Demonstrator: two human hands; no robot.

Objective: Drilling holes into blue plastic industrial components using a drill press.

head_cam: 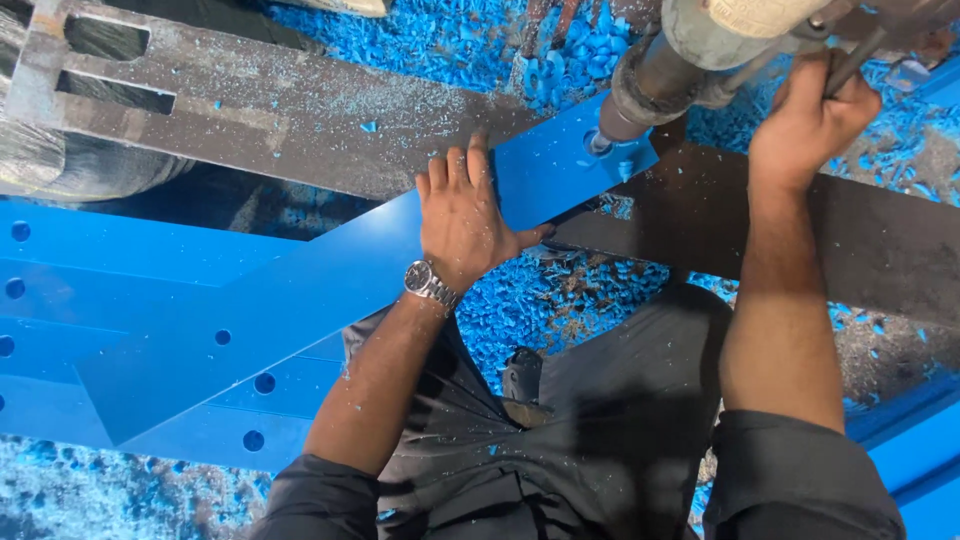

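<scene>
Drill head point(690, 60) over blue strip point(330, 290)

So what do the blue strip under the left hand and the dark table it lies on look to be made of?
Blue strip: likely plastic sheet or painted metal. It is a smooth, evenly blue matte piece with clean round holes, and curled blue shavings lie around. Dark table: probably bare steel, grey, scuffed and dusted with chips. The left hand presses flat.

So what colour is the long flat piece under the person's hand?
Bright blue. The head view shows the long flat strip clearly, with the left hand pressed flat on it.
</scene>
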